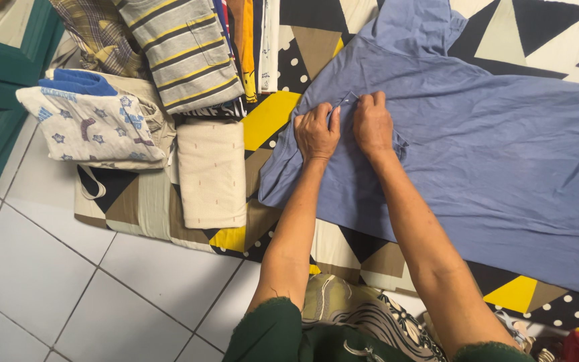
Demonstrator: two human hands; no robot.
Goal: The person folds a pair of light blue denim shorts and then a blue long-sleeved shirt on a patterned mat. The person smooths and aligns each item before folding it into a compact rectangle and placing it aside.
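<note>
At the centre of the head view, the fingertips of both hands meet on a small raised fold of a blue garment [477, 154]. The left hand [316, 132] has its fingers curled together and pinched on the cloth, knuckles up; the right hand [372, 123] likewise has its fingers drawn together and clamped on the same ridge, just beside the left, the two hands almost touching. A thin pale line, perhaps a thread or a seam edge, shows at the pinch point; it is too small to tell which. Gripping from both sides appears to keep the fold taut and lifted clear of the layer beneath.

Outward from the hands, both bare forearms run down to dark green sleeves at the lower edge. The blue garment lies spread flat, its greater part to the right, on a patterned mat [273, 117] of black, yellow, tan and white triangles with dots; lying flat, it seems to give the hands a steady surface to work against.

Left of the garment, on the mat, rests a folded cream cloth [211, 173]. Beside that sits a folded pale printed cloth [92, 124] with a blue piece on top, and above stands a striped grey folded shirt [182, 50] among other stacked fabrics. White floor tiles [68, 288] lie at lower left.
</note>
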